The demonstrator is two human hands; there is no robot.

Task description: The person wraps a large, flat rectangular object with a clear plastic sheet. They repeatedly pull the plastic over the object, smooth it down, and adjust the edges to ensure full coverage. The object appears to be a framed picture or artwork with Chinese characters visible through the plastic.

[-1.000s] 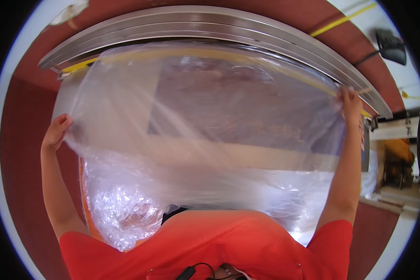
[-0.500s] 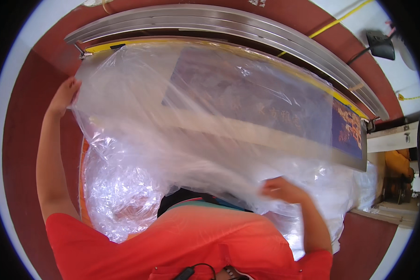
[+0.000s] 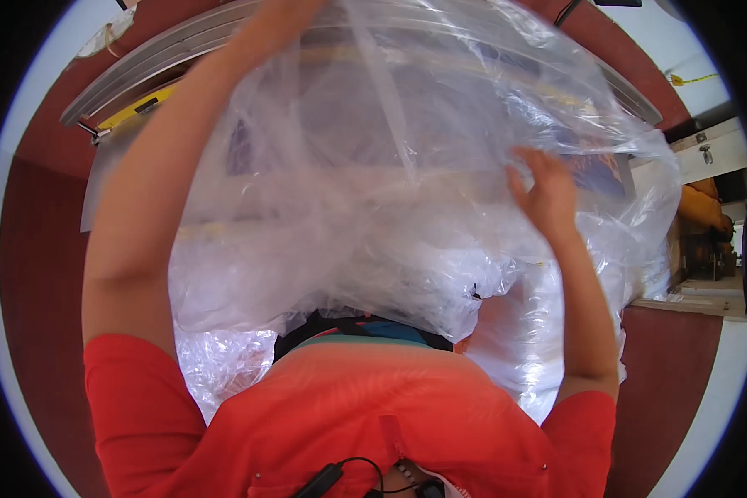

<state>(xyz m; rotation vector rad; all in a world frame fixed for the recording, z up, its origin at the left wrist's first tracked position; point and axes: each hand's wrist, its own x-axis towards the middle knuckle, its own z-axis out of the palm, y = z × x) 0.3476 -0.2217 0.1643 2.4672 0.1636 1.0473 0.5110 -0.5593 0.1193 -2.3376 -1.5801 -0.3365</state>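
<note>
A broad sheet of clear plastic [image 3: 423,241] is filling the middle of the view, hanging in loose, milky folds between the arms and lying partly over what is behind it. It is catching white glints along its creases, and one long pleat is running down from near the left wrist. Dark red surface [image 3: 37,241] is showing at both sides, with white beyond it. Behind the sheet a flat, pale grey board [image 3: 102,178] is stretching across, its left end showing bare. A ridged silvery metal rail [image 3: 133,75] is curving along the far side. The person is wearing a red top [image 3: 373,407]. Crinkled plastic [image 3: 224,361] is bunching beside the waist at left, and a shiny white bundle [image 3: 527,332] is standing at right. The left hand [image 3: 295,12] is running out of view at the top, so I cannot tell how its grip is set or whether it is holding the sheet. The right hand [image 3: 548,187] is hovering at the sheet's right half, its grip parted, thumb and fingers curving apart around nothing. A blue panel [image 3: 602,170] with an orange pattern is peeking out near it; any lettering under the film is blurring past reading. A yellow strip [image 3: 129,114] is bearing a small black mark [image 3: 147,104].
</note>
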